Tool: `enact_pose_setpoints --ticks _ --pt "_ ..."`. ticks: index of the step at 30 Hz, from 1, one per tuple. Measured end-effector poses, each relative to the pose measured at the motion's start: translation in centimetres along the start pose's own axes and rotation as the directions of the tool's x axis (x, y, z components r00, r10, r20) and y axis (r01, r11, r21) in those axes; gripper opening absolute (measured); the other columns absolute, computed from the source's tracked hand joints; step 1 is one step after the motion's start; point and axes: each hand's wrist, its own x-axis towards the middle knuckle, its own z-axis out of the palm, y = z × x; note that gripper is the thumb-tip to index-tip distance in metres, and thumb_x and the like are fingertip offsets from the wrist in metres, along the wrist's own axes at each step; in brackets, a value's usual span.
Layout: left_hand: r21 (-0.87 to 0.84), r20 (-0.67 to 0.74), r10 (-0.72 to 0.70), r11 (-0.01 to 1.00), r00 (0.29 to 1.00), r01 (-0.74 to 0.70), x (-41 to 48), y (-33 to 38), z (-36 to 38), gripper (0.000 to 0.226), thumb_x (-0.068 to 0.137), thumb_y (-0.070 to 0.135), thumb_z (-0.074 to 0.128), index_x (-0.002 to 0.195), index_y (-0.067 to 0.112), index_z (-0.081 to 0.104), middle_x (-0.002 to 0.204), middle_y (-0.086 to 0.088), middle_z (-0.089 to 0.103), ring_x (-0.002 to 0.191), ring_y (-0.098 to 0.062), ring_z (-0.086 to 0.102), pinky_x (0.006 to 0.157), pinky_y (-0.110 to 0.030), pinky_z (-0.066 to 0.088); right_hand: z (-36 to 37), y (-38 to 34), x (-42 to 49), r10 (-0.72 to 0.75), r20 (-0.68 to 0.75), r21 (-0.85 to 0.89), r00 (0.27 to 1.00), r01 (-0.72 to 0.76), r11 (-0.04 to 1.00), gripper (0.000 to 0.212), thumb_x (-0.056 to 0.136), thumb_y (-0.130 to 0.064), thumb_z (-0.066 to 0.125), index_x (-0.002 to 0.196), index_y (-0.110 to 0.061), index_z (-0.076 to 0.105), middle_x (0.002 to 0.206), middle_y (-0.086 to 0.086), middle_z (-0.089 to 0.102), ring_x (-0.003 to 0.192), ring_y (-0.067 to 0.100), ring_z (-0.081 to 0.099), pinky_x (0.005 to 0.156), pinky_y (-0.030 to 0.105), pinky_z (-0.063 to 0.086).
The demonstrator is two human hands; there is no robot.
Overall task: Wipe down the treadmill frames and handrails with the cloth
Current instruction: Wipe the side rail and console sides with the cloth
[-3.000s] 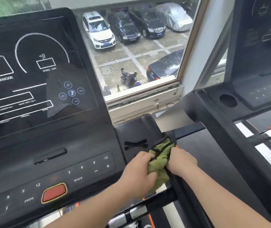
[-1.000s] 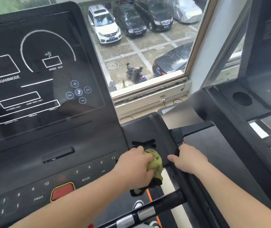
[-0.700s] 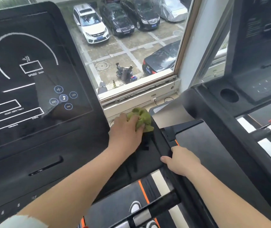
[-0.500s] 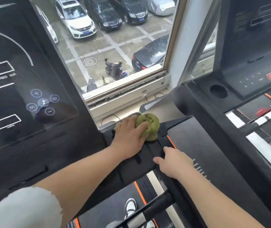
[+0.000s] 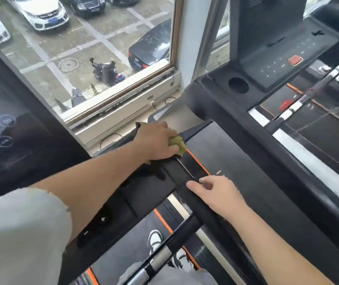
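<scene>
One treadmill frame (image 5: 177,175), left hand (image 5: 156,140) gripping green cloth (image 5: 178,144) on it, right hand (image 5: 216,194) resting relaxed, window (image 5: 102,58) ahead

There was one camera, worn on the person's head. It looked forward and down. Both bare arms reached in from the bottom of the picture, very near the lens. The left hand (image 5: 156,140) and the cloth (image 5: 178,144) sat near the middle, and the right hand (image 5: 218,192) sat just below them. The window (image 5: 94,58) lay ahead at the top left, with cars (image 5: 41,13) far below. A screen (image 5: 4,136) touched the left edge. Another treadmill (image 5: 277,48) filled the right side. Shoes (image 5: 155,239) showed straight down. The wide lens bent lines near the edges.
</scene>
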Motion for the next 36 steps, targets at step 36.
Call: enact_pose_setpoints --ticks 36 --pt "-0.045 -0.525 0.240 0.950 0.816 -0.308 -14.9 9.6 11.0 0.025 0.084 0.015 0.063 0.109 0.016 0.068 0.128 -0.021 0.058 0.113 -0.042 0.055 0.101 -0.050 0.045 -1.4 5.3 -4.5 0.239 0.158 -0.373 0.958 -0.166 0.913 0.043 0.051 -0.041 0.090 0.077 -0.018 0.064 0.081 -0.007 0.070 0.075 0.015 0.067 0.056 0.026 0.043"
